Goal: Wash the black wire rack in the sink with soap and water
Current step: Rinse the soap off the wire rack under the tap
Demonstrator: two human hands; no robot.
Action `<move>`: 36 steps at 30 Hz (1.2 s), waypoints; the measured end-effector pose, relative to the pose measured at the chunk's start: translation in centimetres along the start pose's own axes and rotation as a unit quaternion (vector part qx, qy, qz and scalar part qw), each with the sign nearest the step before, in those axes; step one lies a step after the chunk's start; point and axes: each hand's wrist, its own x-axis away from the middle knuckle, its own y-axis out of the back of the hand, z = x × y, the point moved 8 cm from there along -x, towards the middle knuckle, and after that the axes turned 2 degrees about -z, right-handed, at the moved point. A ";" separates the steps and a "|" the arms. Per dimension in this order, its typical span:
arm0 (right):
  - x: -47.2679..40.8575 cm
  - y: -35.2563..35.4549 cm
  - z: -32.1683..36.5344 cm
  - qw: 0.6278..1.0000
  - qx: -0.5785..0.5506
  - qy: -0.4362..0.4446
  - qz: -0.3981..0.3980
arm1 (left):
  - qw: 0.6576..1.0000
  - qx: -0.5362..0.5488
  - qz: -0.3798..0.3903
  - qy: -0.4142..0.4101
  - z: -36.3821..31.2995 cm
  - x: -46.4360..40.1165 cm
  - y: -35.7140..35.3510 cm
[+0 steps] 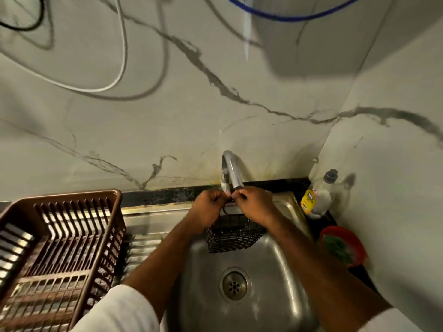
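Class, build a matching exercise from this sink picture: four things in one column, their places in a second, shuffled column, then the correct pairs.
Things
1. black wire rack
2. brown dish drainer
3. soap bottle
4. red bowl

Places
A. right counter, nearest the viewer
B. held over the sink under the tap
C. back right corner
D. left of the sink

Pairs: 1-B, 2-D, 3-C, 4-A

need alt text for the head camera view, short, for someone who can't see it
Two hands, left hand and right hand, hold a black wire rack by its top under a faucet, above a steel sink. A brown dish drainer sits on the left; a soap bottle and red bowl sit on the right.
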 end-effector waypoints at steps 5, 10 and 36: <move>-0.2 1.2 -2.3 0.989 -0.132 -0.069 0.025 | 0.989 0.145 0.007 0.035 0.7 1.1 1.2; -0.1 1.0 -2.3 0.985 -0.148 -0.055 0.072 | 0.988 0.150 -0.016 0.029 0.2 0.7 -0.1; 0.5 1.8 -7.7 0.869 -0.468 -0.152 -0.048 | 0.988 0.099 0.087 0.086 7.4 -1.1 -0.3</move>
